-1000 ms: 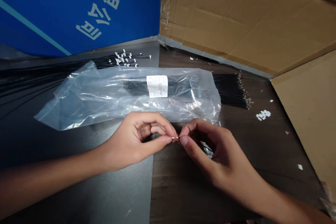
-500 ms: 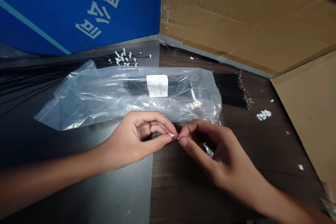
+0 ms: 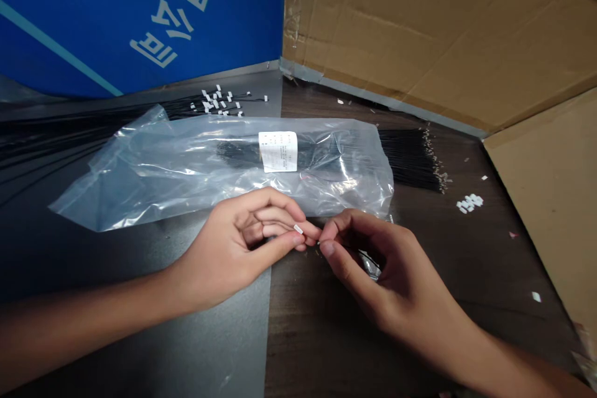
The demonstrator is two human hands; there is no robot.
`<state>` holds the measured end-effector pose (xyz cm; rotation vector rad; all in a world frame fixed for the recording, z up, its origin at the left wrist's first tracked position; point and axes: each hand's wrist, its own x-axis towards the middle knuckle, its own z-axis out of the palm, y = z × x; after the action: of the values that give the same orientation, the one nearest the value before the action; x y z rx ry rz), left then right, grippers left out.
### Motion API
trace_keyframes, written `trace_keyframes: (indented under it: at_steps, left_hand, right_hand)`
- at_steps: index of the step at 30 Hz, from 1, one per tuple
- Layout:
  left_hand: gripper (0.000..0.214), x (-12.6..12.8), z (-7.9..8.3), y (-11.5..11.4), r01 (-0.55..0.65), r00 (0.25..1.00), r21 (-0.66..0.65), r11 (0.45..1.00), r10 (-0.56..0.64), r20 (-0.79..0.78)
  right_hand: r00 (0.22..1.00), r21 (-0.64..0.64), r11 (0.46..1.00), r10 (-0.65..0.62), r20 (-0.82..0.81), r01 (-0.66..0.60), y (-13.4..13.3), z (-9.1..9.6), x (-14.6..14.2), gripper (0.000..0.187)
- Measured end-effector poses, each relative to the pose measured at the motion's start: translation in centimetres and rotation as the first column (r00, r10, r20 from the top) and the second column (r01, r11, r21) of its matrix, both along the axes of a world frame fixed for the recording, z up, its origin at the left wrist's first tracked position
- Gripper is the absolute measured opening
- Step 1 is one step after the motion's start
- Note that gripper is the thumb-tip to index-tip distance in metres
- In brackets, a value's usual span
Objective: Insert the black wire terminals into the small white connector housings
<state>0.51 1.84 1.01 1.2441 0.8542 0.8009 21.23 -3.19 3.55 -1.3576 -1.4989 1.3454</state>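
Observation:
My left hand (image 3: 252, 249) pinches a small white connector housing (image 3: 298, 229) between thumb and fingers, its slotted side showing. Close beside it, my right hand (image 3: 373, 267) has thumb and forefinger pressed together on a thin black wire (image 3: 370, 257); a tiny metal tip peeks out at the fingertips. The fingertips of both hands meet or almost meet. Just behind them lies a clear plastic bag (image 3: 186, 193) with a white printed label (image 3: 278, 152) and a bundle of black wires (image 3: 410, 158) sticking out of its right end, with metal terminals at the tips.
Black wires with white connectors (image 3: 217, 101) lie at the back left. A small pile of loose white connectors (image 3: 469, 203) sits to the right, and a single white piece (image 3: 536, 296) lies nearer. A blue panel (image 3: 93, 12) and cardboard walls (image 3: 420, 37) border the table.
The left fingers have shifted slightly and the white housing has turned, so its slotted side now shows. My right hand keeps its pinch nearly in place.

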Motion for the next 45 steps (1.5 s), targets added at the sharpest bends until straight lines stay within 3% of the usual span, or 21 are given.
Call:
trace_keyframes:
  at_steps: [17,25,38,45]
  left_hand:
    - [0.012,-0.1,-0.36,-0.13,0.033,0.999,0.032,0.999,-0.034,0.041]
    - [0.01,-0.34,-0.65,0.37,0.027,1.0,0.12,0.992,-0.028,0.009]
    - [0.015,0.18,-0.22,0.15,0.023,0.997,-0.091,0.996,-0.017,0.07]
    - [0.017,0.04,-0.6,0.37,0.048,0.998,0.103,0.994,-0.052,0.033]
  right_hand:
    - [1.0,-0.015,1.0,0.001,0.017,-0.001,-0.1,-0.22,0.2,0.008]
    - [1.0,0.001,1.0,-0.001,-0.01,0.001,-0.14,-0.11,0.18,0.005]
    - [0.998,-0.059,0.998,0.005,-0.066,-0.008,-0.06,-0.05,-0.03,0.011]
    - [0.995,-0.109,0.994,-0.034,-0.095,0.024,0.01,-0.09,-0.29,0.009]
